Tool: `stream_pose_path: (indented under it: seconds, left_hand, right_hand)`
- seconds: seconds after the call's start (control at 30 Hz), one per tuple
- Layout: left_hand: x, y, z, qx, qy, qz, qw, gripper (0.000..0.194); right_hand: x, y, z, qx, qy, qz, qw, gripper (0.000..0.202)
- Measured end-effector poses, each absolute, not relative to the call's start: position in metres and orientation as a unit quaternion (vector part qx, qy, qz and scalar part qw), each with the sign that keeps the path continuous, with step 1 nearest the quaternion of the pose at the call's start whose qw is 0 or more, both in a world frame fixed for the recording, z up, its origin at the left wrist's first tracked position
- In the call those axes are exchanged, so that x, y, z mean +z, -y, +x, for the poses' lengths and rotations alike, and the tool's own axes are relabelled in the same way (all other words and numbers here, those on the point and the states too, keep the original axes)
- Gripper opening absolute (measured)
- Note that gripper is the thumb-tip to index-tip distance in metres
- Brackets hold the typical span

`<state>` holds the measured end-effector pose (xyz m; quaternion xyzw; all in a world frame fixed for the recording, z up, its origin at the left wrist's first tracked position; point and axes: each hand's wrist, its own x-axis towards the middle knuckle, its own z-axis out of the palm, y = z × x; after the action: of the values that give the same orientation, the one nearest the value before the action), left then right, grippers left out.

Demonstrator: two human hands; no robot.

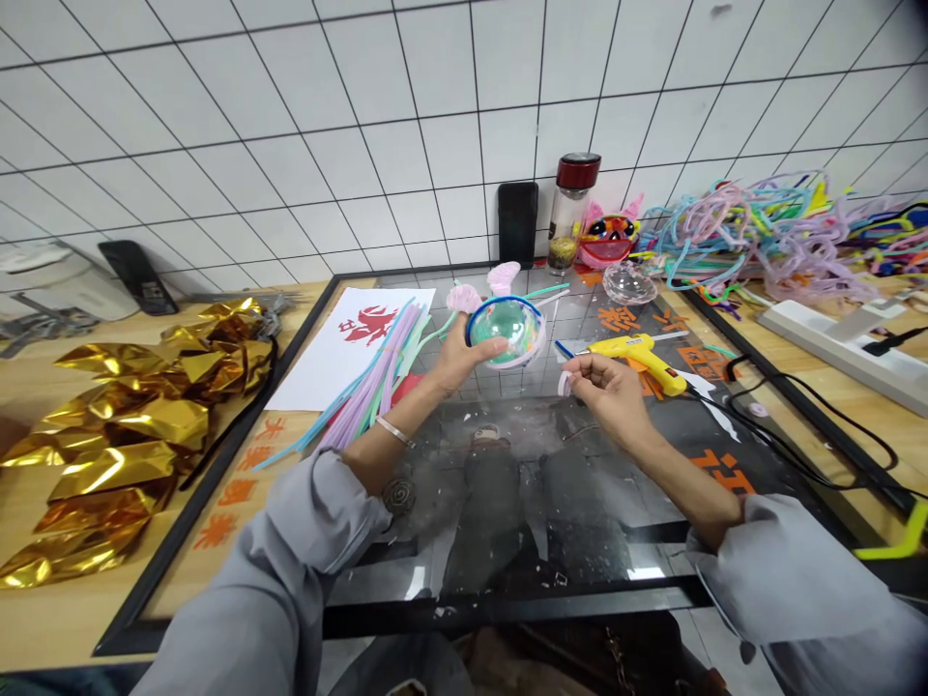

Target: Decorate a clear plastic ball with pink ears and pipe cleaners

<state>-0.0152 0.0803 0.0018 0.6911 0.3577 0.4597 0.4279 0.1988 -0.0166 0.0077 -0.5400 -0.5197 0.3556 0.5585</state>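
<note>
My left hand (464,353) is closed around a clear plastic dome (500,329) edged with blue and lilac pipe cleaners, its thumb across the front. Two pink fuzzy ear shapes (502,278) stick up from the dome's far side. To the right, my right hand (605,391) pinches a small pale lilac piece of pipe cleaner (564,384), held apart from the dome. Just beyond that hand lies a yellow glue gun (638,358) with a glue stick in its back. Left of the dome rests a bundle of lilac, blue and green pipe cleaners (381,372).
White paper (311,372) with a red print lies under the bundle. Gold foil (137,416) covers the left side. Against the wall stand a phone (517,222), a glass bottle (567,217) and a pink-eared dome figure (607,237). A power strip (848,343) and black cables lie right.
</note>
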Motion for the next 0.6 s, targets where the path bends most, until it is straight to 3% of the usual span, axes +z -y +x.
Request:
stream_pose_path:
  seconds: [0.33,0.6]
  left_hand:
    - [0.026,-0.071,-0.011,0.462,-0.31,0.6,0.574,0.068]
    - [0.045,-0.07,-0.014,0.441,-0.292,0.504,0.683,0.07]
  right_hand:
    - [0.002,0.03,0.186,0.338,0.643,-0.513,0.456,0.017]
    - [0.006,0.032,0.189,0.295,0.725,-0.49,0.382,0.016]
